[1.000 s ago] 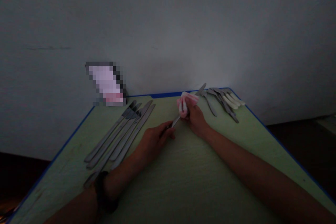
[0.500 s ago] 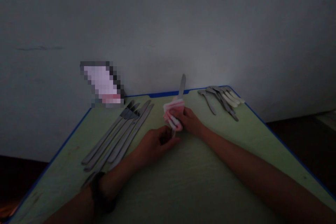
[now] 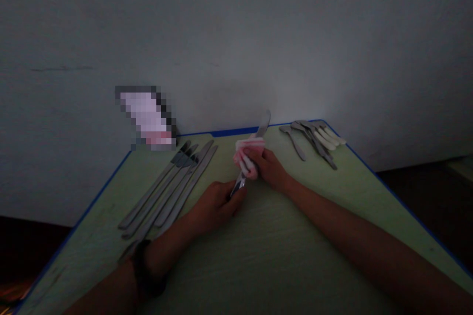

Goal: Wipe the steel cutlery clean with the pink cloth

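My left hand (image 3: pixel 223 202) is closed around the handle of a table knife (image 3: pixel 263 125), whose blade points away from me toward the wall. A folded pink and white cloth (image 3: pixel 247 152) is wrapped about the middle of the knife, and my right hand (image 3: pixel 270 170) pinches it there, thumb on top. The cloth hides part of the blade and handle. Left of my left hand, several more metal table knives (image 3: pixel 170 189) lie side by side, partly overlapping, their blades toward the wall. My left wrist, with a dark band, covers the near end of one piece.
Spoons (image 3: pixel 293 142) with metal handles and several white-handled pieces (image 3: pixel 327 135) lie in a group at the back right. A blurred-out upright object (image 3: pixel 146 118) leans on the wall at the back left. The pale green table (image 3: pixel 258 256) has a blue edge against the wall.
The knife has turned, its blade tip moving right and slightly down. My left fingers have closed more around the handle, which now shows a bright surface. The cloth has shifted slightly right.
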The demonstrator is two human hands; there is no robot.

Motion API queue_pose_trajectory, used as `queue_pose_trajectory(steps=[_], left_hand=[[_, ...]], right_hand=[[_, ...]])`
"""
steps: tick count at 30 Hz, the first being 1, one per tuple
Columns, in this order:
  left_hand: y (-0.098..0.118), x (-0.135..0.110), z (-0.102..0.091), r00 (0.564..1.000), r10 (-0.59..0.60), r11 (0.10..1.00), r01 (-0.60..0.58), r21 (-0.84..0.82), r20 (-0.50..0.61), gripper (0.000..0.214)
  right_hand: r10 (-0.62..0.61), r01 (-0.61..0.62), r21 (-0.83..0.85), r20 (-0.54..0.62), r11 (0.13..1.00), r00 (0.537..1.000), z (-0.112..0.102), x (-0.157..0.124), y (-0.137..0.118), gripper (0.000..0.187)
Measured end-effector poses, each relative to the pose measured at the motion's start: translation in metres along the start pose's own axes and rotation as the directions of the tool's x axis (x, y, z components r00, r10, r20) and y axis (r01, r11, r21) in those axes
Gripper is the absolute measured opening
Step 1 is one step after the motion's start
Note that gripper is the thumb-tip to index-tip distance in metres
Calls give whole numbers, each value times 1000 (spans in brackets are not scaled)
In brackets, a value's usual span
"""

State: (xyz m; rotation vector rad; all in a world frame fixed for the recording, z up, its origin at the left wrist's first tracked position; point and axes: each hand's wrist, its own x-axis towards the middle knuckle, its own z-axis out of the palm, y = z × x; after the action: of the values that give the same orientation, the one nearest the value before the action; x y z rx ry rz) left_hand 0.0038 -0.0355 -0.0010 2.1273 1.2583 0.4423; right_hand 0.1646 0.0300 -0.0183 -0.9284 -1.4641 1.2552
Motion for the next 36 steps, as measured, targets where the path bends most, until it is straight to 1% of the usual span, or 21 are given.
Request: queue_pose_trajectory(steps=[3, 6, 9, 12, 17, 20, 23, 25, 28, 33, 36], left_hand=[[3, 0, 1, 999, -10, 998, 12, 67, -37, 32], [4, -1, 3, 999, 5, 988, 2, 152, -49, 33], [6, -1, 5, 998, 23, 976, -11, 219, -53, 37], [8, -1, 5, 998, 18, 977, -5, 214, -58, 35], [9, -2, 3, 999, 6, 975, 5, 221, -50, 36], [9, -3, 2, 998, 53, 961, -40, 274, -41, 41], [10, -4, 2, 992, 123, 929, -122, 350, 19, 41], [10, -4, 2, 989, 141, 912, -148, 383, 46, 39], [9, -4, 3, 993, 107, 907, -114, 404, 41, 39], [10, -2, 6, 1000, 10, 937, -3, 349, -17, 34], [10, 0, 7, 998, -46, 921, 58, 385, -41, 33]], right_hand=[[-10, 11, -42, 17, 999, 1000, 1, 0, 1, 34], [-25, 29, -101, 41, 994, 999, 2, -1, 1, 39], [-24, 27, -163, 22, 986, 999, 2, -3, -1, 41], [-31, 26, -202, -20, 979, 999, 1, -3, -1, 42], [-36, 33, -165, -11, 986, 999, 2, -3, 0, 41], [-40, 38, -146, -8, 988, 999, 3, -3, 1, 41], [-36, 38, -164, 15, 986, 999, 3, -5, 0, 40], [-21, 25, -188, 21, 982, 1000, 4, -5, -1, 38], [-8, 10, -173, 12, 985, 1000, 3, -5, -2, 37], [-34, 35, -29, 22, 999, 999, -1, -1, -1, 35], [-16, 19, -40, 71, 999, 997, -1, -2, 0, 35]])
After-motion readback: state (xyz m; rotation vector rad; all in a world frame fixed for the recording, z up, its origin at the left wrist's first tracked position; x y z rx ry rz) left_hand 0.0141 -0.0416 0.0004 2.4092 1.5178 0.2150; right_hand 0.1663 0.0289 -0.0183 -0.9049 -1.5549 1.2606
